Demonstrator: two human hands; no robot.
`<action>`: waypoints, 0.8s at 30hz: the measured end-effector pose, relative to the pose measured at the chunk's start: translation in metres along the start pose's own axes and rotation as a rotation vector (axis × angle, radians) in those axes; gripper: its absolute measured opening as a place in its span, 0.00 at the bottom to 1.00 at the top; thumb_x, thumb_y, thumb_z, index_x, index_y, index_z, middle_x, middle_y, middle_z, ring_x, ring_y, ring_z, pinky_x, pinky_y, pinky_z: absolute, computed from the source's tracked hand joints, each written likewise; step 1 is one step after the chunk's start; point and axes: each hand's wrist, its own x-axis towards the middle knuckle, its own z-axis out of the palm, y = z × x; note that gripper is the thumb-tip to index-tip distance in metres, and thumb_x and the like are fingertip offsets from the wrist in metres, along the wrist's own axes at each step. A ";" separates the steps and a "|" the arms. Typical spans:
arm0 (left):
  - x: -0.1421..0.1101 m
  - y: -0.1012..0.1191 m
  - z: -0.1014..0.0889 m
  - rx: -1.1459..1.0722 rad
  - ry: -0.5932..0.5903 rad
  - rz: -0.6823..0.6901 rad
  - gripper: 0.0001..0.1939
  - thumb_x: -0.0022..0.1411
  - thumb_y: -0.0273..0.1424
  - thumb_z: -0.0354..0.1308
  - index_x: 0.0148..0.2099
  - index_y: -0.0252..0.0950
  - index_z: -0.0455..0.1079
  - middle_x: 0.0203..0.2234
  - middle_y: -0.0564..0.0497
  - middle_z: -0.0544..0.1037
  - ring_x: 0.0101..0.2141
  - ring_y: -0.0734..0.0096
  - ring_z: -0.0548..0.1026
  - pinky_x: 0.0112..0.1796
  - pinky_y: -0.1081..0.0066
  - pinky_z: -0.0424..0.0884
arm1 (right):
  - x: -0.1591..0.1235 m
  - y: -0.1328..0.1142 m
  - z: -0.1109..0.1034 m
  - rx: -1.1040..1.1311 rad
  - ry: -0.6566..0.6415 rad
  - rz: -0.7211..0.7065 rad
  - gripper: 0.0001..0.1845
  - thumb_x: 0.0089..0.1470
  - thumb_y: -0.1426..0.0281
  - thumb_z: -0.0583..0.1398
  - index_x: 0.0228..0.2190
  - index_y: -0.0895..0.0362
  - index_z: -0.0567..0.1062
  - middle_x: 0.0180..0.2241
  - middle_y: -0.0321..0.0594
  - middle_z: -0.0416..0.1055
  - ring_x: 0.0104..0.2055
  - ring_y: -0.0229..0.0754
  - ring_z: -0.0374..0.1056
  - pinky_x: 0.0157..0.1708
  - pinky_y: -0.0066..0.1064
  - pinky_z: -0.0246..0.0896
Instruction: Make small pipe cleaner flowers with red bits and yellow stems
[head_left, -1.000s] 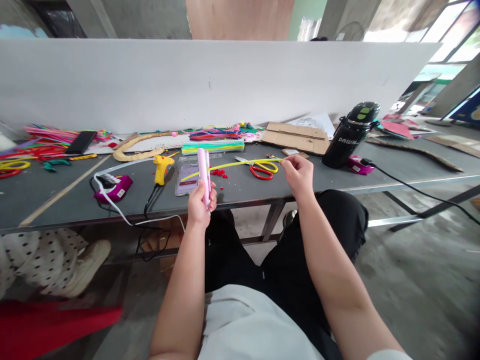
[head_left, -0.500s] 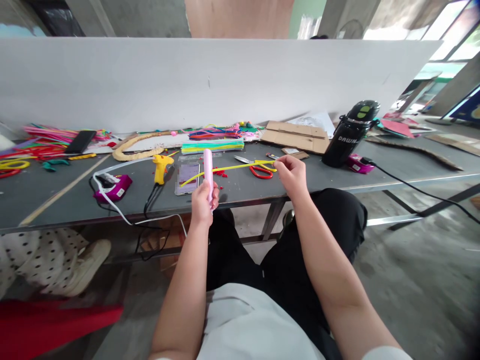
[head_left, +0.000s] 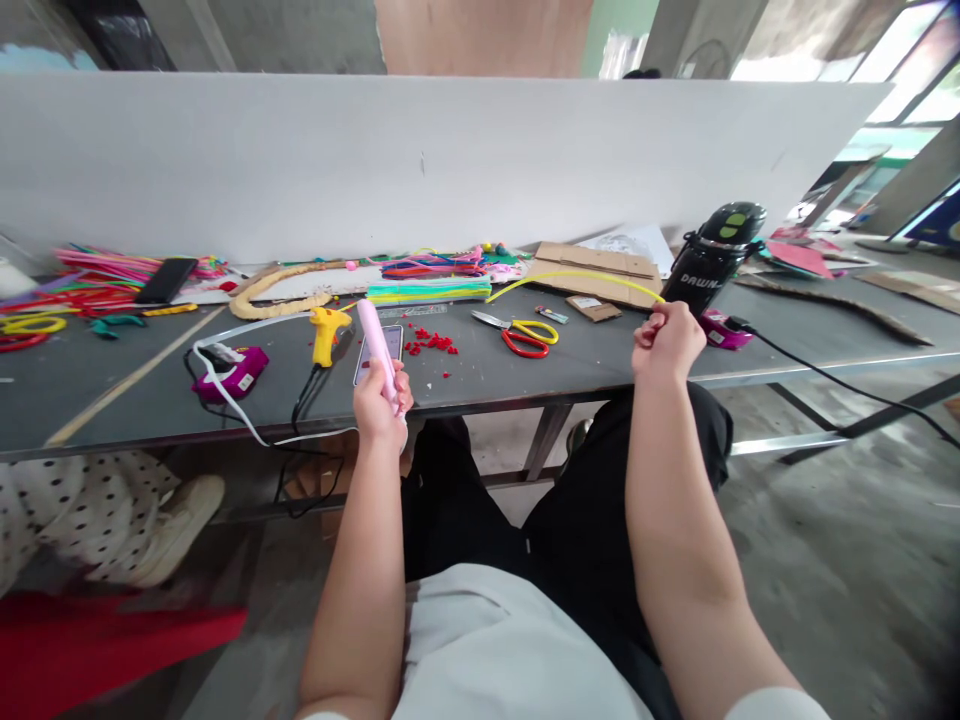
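The yellow strip (head_left: 577, 277) is thin and bowed in a shallow arch, one end pinched by the right hand (head_left: 667, 338), its free end left of the scissors' (head_left: 525, 332) handles. Left of the scissors, the left hand (head_left: 382, 398) grips a smooth, pale pink, bar-shaped tool (head_left: 379, 350).

Between scissors (head_left: 511, 326) and bottle (head_left: 703, 268) (near edge), tabletop (head_left: 589, 358) lies open.

Glossy black bottle (head_left: 711, 262) (smooth, slightly reflective), rough matt brown cardboard (head_left: 592, 272), shiny metal scissor blades (head_left: 491, 320).
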 end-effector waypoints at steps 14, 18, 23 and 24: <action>-0.029 -0.025 0.029 0.106 -0.520 -0.291 0.24 0.60 0.49 0.61 0.40 0.30 0.74 0.21 0.52 0.68 0.16 0.82 0.60 0.16 0.79 0.52 | -0.115 0.039 0.048 -0.223 -0.858 -0.139 0.11 0.54 0.61 0.63 0.30 0.56 0.74 0.22 0.32 0.66 0.23 0.34 0.62 0.25 0.28 0.58; -0.028 -0.028 0.030 0.122 -0.435 -0.237 0.22 0.61 0.48 0.60 0.38 0.31 0.72 0.20 0.54 0.67 0.15 0.83 0.59 0.15 0.80 0.49 | -0.132 0.047 0.045 -0.340 -0.944 -0.223 0.11 0.56 0.61 0.61 0.31 0.56 0.74 0.23 0.34 0.68 0.25 0.36 0.63 0.27 0.30 0.59; -0.027 -0.029 0.031 0.130 -0.405 -0.209 0.20 0.61 0.47 0.60 0.38 0.33 0.71 0.20 0.55 0.67 0.15 0.84 0.58 0.15 0.81 0.49 | -0.141 0.052 0.044 -0.408 -0.877 -0.327 0.11 0.58 0.62 0.59 0.32 0.56 0.74 0.27 0.36 0.71 0.27 0.37 0.65 0.30 0.30 0.61; -0.028 -0.029 0.032 0.131 -0.399 -0.210 0.21 0.60 0.48 0.60 0.38 0.33 0.71 0.20 0.55 0.67 0.15 0.83 0.58 0.15 0.81 0.50 | -0.142 0.053 0.045 -0.408 -0.843 -0.338 0.11 0.58 0.62 0.59 0.32 0.56 0.74 0.27 0.36 0.71 0.27 0.37 0.65 0.30 0.30 0.61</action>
